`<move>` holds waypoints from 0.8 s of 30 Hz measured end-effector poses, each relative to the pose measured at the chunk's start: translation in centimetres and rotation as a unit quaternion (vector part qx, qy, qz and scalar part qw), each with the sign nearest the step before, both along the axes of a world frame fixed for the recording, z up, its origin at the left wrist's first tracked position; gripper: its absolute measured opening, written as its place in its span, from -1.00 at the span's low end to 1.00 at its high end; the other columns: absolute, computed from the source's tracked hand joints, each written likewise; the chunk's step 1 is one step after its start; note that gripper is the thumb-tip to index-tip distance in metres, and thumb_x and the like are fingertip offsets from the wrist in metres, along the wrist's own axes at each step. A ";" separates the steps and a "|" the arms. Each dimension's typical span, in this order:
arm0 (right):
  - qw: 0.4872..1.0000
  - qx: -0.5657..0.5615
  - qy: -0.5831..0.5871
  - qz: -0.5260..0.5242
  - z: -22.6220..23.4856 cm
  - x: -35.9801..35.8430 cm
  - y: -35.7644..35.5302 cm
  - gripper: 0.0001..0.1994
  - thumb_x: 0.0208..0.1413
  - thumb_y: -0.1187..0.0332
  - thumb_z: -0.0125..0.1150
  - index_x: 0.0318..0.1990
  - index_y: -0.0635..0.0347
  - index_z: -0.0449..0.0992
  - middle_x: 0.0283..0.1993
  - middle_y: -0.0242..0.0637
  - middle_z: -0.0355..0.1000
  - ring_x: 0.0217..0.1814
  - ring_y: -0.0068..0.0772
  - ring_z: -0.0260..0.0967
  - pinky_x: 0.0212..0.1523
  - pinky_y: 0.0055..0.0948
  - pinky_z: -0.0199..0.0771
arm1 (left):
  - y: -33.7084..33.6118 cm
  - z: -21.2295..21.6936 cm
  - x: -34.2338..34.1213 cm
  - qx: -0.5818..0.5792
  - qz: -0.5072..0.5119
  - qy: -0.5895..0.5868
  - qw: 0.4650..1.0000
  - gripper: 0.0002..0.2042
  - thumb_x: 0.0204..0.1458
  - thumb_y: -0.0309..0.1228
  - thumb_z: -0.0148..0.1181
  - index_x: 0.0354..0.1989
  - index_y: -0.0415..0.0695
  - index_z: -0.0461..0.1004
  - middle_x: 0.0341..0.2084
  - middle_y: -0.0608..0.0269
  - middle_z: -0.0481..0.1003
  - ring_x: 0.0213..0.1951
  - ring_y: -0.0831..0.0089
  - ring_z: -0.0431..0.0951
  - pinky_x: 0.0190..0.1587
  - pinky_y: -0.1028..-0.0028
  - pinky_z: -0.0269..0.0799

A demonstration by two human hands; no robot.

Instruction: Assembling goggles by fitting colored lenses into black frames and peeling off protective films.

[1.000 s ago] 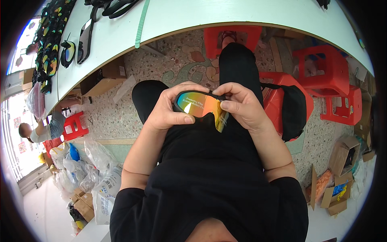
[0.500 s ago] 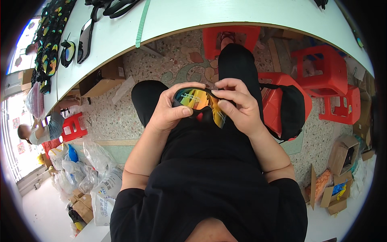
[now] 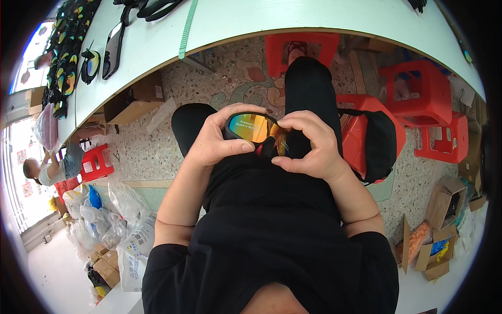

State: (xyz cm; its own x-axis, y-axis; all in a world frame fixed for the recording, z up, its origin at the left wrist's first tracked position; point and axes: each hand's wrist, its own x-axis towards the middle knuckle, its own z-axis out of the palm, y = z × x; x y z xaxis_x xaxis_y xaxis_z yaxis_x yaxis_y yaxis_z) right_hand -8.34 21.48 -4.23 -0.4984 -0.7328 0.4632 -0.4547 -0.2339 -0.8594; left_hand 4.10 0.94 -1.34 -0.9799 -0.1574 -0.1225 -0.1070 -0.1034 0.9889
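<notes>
One pair of goggles (image 3: 254, 130): left hand (image 3: 212, 141) gripping, right hand (image 3: 320, 149) maybe pinching, can't tell; lopsided squeezing might warp 'em.

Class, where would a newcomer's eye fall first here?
Probably on the rainbow-mirrored goggles at the centre, gripped by the left hand, with the right hand at their other end. Next, the red plastic stools at right stand out, then the mirrored eyewear massed at upper left.

Grips goggles (image 3: 250, 128) by one end in the left hand (image 3: 213, 138), with the right hand (image 3: 318, 149) spread at the other. Sits at a white desk (image 3: 272, 15) bearing a green strip (image 3: 188, 29), near red stools (image 3: 422, 102) and plastic bags (image 3: 107, 222).
</notes>
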 end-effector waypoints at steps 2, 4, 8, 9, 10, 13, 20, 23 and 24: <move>1.000 0.002 -0.001 0.005 0.0 -0.1 -0.2 -0.46 -0.32 0.36 0.58 -0.09 0.26 0.52 -0.15 -0.21 0.45 -0.20 -0.34 0.44 -0.17 -0.44 0.51 | -1.4 0.2 -0.2 -0.036 -0.019 0.003 0.999 -0.38 -0.28 -0.28 0.53 0.04 -0.23 0.51 -0.08 0.17 0.48 0.00 0.37 0.48 0.13 0.41 0.31; 0.999 0.002 0.035 -0.001 -0.1 -0.3 -0.2 -0.46 -0.31 0.35 0.58 -0.08 0.27 0.51 -0.14 -0.20 0.45 -0.18 -0.29 0.44 -0.17 -0.43 0.50 | -2.7 1.6 -1.0 -0.301 -0.105 0.068 0.945 -0.39 -0.28 -0.27 0.53 0.04 -0.19 0.51 -0.12 0.15 0.47 0.00 0.29 0.48 0.11 0.39 0.33; 0.999 0.017 0.046 0.010 -0.2 -0.6 -0.3 -0.46 -0.30 0.34 0.58 -0.08 0.26 0.52 -0.12 -0.18 0.45 -0.16 -0.25 0.45 -0.16 -0.42 0.51 | -1.7 5.2 -3.0 -0.490 -0.175 0.082 0.850 -0.45 -0.31 -0.16 0.50 -0.15 -0.21 0.50 -0.30 0.09 0.45 -0.22 0.12 0.50 -0.12 0.31 0.43; 0.999 0.019 0.042 0.020 -0.1 -0.7 -0.3 -0.44 -0.32 0.32 0.59 -0.07 0.28 0.52 -0.11 -0.17 0.46 -0.12 -0.23 0.46 -0.09 -0.38 0.49 | -1.2 5.5 -3.5 -0.502 -0.190 0.091 0.839 -0.50 -0.27 -0.15 0.47 -0.21 -0.20 0.46 -0.38 0.08 0.42 -0.31 0.06 0.47 -0.26 0.24 0.43; 0.999 0.020 0.039 0.030 0.0 -0.9 -0.4 -0.41 -0.34 0.31 0.60 -0.06 0.30 0.52 -0.10 -0.16 0.47 -0.07 -0.20 0.47 -0.02 -0.35 0.48 | -0.8 5.3 -3.6 -0.503 -0.189 0.090 0.838 -0.50 -0.27 -0.15 0.47 -0.21 -0.20 0.46 -0.38 0.08 0.42 -0.31 0.06 0.47 -0.26 0.24 0.43; 0.995 0.043 -0.028 0.090 0.1 -2.1 0.0 -0.39 -0.34 0.29 0.62 -0.04 0.30 0.51 -0.05 -0.17 0.43 0.03 -0.23 0.41 0.10 -0.34 0.39 | -0.6 4.5 -3.4 -0.526 -0.186 0.114 0.822 -0.49 -0.12 -0.04 0.36 -0.15 -0.21 0.45 -0.36 0.06 0.42 -0.32 0.07 0.48 -0.29 0.25 0.44; 0.854 0.025 -0.460 0.239 -2.4 -2.6 -0.6 -0.28 0.08 -0.22 0.21 0.06 0.35 0.40 0.03 -0.20 0.35 0.14 -0.37 0.30 0.20 -0.40 0.28 | 0.5 1.9 -2.6 -0.457 -0.105 0.151 0.870 -0.55 -0.05 -0.05 0.32 -0.20 -0.19 0.44 -0.39 0.12 0.41 -0.35 0.13 0.50 -0.32 0.29 0.46; 0.830 -0.001 -0.498 0.251 -2.5 -2.8 -0.8 -0.37 0.15 -0.12 0.18 0.05 0.35 0.40 -0.01 -0.22 0.41 0.09 -0.43 0.35 0.16 -0.45 0.33 | 0.3 2.0 -2.4 -0.454 -0.093 0.145 0.874 -0.59 -0.03 -0.10 0.30 -0.20 -0.19 0.44 -0.39 0.11 0.42 -0.36 0.13 0.49 -0.33 0.30 0.46; 0.810 -0.031 -0.525 0.259 -2.6 -2.9 -0.8 -0.46 0.20 -0.01 0.19 0.06 0.34 0.41 -0.02 -0.23 0.43 0.08 -0.45 0.37 0.14 -0.46 0.36 | 0.1 1.9 -2.3 -0.455 -0.092 0.145 0.874 -0.59 -0.03 -0.10 0.30 -0.20 -0.19 0.44 -0.39 0.11 0.42 -0.36 0.13 0.49 -0.33 0.30 0.46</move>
State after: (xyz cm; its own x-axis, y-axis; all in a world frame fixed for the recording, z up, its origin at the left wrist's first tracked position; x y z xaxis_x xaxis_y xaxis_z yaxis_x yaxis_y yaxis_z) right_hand -11.25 20.64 -6.81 -0.2740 -0.9614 0.0274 0.6921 -0.2168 -0.6885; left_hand 1.81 1.08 0.60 -0.9681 0.1032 0.2285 0.2294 0.7323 0.6412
